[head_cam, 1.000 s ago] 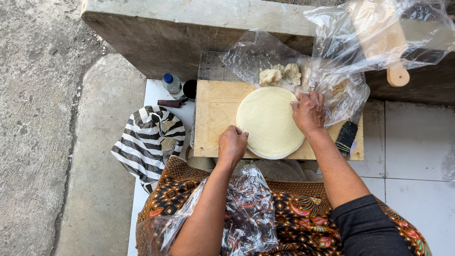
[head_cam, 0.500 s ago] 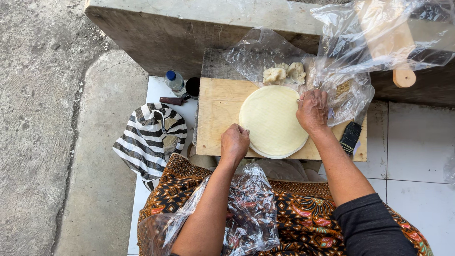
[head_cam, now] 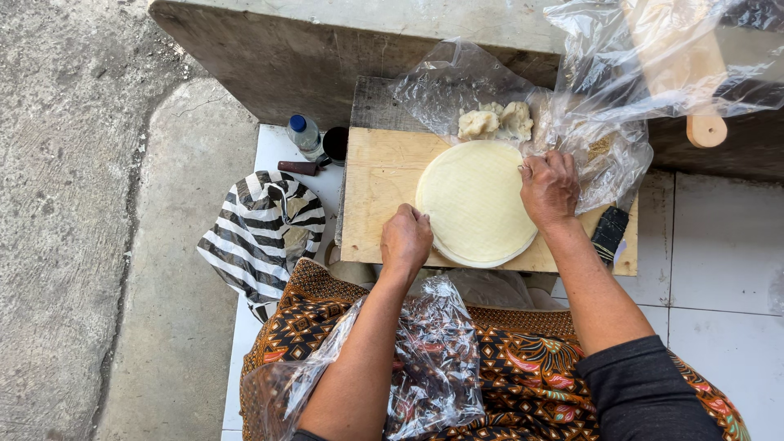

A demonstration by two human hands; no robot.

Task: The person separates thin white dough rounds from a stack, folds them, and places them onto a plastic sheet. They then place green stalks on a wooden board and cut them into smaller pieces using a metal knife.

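Head view: the left hand (head_cam: 406, 238) is curled with its knuckles up, its grip pinched at the near-left rim of the pale, round, thin sheet of dough (head_cam: 474, 200); whether the fingertips actually hold the rim or only press it, I cannot tell, since they are tucked under the hand. The right hand (head_cam: 549, 188) lies flat with fingers spread and loosely bent on the sheet's far-right edge, grasping nothing, only pressing down. The dough sheet sits between the two hands on the square light wooden board (head_cam: 376, 204), its near edge reaching almost to the board's near side.

Beyond the right hand's fingertips lie pale lumps of raw dough (head_cam: 494, 121) on crumpled clear plastic film (head_cam: 465, 77), and more film bunches just to that hand's right. A wooden roller wrapped in clear plastic (head_cam: 682, 65) rests well beyond it on the grey ledge. A small dark brush (head_cam: 610, 233) lies just beside the right wrist.

The risks, as I judge them: the sheet looks thin, so an uneven pull at the left rim against the right hand's hold could tear or stretch it. The near edge could sag over the board's side. Loose film beside the right hand could catch under the fingers and stick to the dough.
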